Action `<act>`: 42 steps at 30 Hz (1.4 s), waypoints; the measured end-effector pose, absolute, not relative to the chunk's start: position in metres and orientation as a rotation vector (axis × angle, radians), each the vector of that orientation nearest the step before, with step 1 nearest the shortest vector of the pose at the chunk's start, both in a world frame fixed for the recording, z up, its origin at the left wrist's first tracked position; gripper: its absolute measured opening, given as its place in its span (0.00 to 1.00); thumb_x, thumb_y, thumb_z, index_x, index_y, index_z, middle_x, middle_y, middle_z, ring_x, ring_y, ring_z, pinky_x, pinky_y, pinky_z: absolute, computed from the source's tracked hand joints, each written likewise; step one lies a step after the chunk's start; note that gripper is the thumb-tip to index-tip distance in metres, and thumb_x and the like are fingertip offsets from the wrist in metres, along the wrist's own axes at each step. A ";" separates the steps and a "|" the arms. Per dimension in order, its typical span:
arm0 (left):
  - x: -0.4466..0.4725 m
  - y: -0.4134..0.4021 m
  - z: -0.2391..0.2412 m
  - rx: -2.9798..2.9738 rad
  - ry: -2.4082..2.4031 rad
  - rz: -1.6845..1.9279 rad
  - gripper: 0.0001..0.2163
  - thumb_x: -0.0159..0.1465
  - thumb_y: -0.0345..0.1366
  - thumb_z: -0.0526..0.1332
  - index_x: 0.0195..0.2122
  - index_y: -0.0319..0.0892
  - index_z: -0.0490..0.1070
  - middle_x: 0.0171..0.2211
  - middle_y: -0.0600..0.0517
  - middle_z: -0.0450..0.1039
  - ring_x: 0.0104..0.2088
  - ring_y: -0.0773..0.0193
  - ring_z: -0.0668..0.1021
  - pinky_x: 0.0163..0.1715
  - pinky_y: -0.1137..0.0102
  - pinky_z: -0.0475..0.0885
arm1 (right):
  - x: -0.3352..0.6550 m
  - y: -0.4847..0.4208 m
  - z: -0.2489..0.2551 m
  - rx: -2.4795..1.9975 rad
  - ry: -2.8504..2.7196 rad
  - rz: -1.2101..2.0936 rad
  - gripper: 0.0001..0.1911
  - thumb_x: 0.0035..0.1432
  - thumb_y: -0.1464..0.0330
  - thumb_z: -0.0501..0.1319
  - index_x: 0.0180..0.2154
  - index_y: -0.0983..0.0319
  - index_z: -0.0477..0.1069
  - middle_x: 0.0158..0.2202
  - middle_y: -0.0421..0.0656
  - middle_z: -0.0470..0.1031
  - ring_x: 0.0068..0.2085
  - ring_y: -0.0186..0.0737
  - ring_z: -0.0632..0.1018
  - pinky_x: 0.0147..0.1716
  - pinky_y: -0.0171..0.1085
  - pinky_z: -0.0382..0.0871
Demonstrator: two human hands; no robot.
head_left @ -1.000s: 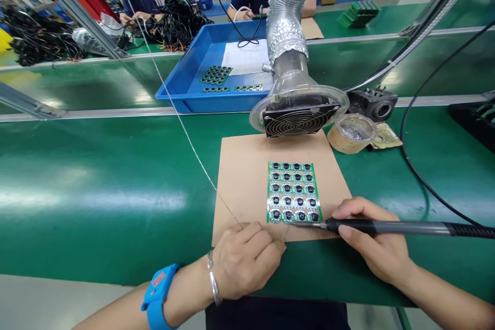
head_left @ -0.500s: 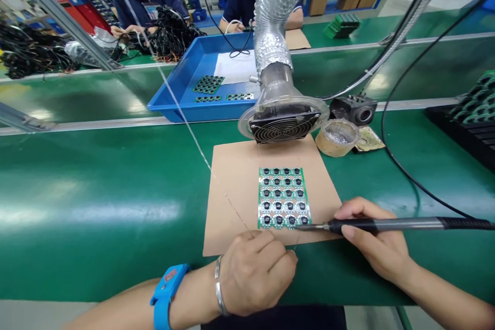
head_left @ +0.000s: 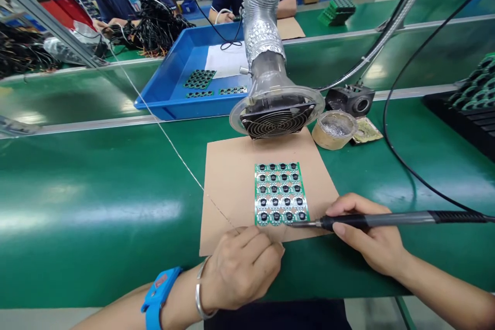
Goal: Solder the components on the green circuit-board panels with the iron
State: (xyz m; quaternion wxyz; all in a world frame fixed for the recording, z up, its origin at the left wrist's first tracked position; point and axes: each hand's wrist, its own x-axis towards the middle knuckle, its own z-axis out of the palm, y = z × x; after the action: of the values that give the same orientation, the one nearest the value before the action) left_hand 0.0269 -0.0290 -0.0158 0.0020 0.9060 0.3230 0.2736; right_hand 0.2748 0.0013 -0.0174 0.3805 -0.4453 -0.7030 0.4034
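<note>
every place on the green panel (head_left: 280, 195) carries a round black part (head_left: 274, 189); how much is finished, i cannot tell. it lies on smooth cardboard (head_left: 228, 175) at my left hand's (head_left: 245, 268) one o'clock. that hand pinches thin, pale wire (head_left: 174, 147); my right hand (head_left: 381, 247) grips a slim iron (head_left: 410, 218) at the panel's five-o'clock edge.

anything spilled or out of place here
No spill that I can see; the circuit board panel lies flat on the cardboard. Only the tangled black wires heaped on the far bench look untidy.
</note>
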 end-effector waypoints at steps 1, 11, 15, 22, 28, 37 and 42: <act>0.027 -0.029 -0.016 2.845 1.012 0.855 0.04 0.56 0.28 0.61 0.28 0.40 0.64 0.20 0.56 0.61 0.22 0.68 0.62 0.19 0.70 0.55 | 0.275 0.002 -0.017 -1.136 -1.802 1.025 0.06 0.53 0.74 0.57 0.34 0.59 0.68 0.23 0.38 0.72 0.23 0.33 0.71 0.21 0.31 0.65; 0.027 -0.024 -0.019 2.875 0.987 0.756 0.03 0.58 0.28 0.59 0.29 0.40 0.64 0.21 0.56 0.61 0.22 0.68 0.62 0.20 0.70 0.56 | 0.274 0.002 -0.014 -1.176 -1.829 1.023 0.04 0.53 0.72 0.58 0.33 0.59 0.68 0.23 0.40 0.74 0.23 0.36 0.73 0.22 0.33 0.66; 0.028 -0.024 -0.018 2.886 1.001 0.774 0.03 0.58 0.28 0.59 0.30 0.40 0.64 0.21 0.56 0.61 0.22 0.69 0.62 0.20 0.71 0.55 | 0.274 0.002 -0.015 -1.183 -1.795 1.013 0.03 0.52 0.72 0.58 0.32 0.60 0.68 0.23 0.40 0.74 0.23 0.37 0.74 0.21 0.34 0.66; 0.029 -0.023 -0.021 2.891 0.982 0.719 0.03 0.59 0.29 0.59 0.30 0.40 0.63 0.21 0.56 0.62 0.23 0.69 0.63 0.20 0.70 0.55 | 0.275 0.002 -0.015 -1.174 -1.782 1.018 0.05 0.53 0.73 0.58 0.32 0.58 0.68 0.23 0.38 0.72 0.23 0.35 0.72 0.21 0.32 0.65; 0.030 -0.021 -0.021 2.902 0.971 0.689 0.03 0.60 0.29 0.57 0.30 0.40 0.64 0.21 0.56 0.62 0.23 0.69 0.63 0.20 0.71 0.56 | 0.276 0.002 -0.016 -1.176 -1.786 1.012 0.04 0.52 0.73 0.58 0.32 0.59 0.68 0.24 0.40 0.73 0.24 0.37 0.73 0.21 0.33 0.66; 0.034 -0.020 -0.019 2.895 0.974 0.693 0.02 0.60 0.29 0.57 0.30 0.40 0.65 0.21 0.56 0.62 0.23 0.69 0.63 0.20 0.70 0.54 | 0.276 0.002 -0.014 -1.193 -1.731 1.014 0.03 0.51 0.72 0.58 0.30 0.59 0.68 0.23 0.40 0.72 0.23 0.37 0.72 0.20 0.33 0.65; 0.035 -0.019 -0.024 2.904 0.997 0.648 0.02 0.60 0.30 0.57 0.30 0.40 0.64 0.23 0.56 0.65 0.24 0.69 0.64 0.21 0.71 0.57 | 0.275 0.002 -0.015 -1.182 -1.737 1.025 0.04 0.51 0.73 0.58 0.31 0.58 0.69 0.22 0.40 0.72 0.23 0.36 0.72 0.20 0.33 0.64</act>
State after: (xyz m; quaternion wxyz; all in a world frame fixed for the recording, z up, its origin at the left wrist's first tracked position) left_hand 0.0347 -0.0191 -0.0237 0.0016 0.9254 0.3178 0.2066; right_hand 0.2752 0.0024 -0.0149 0.3913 -0.4652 -0.6837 0.4037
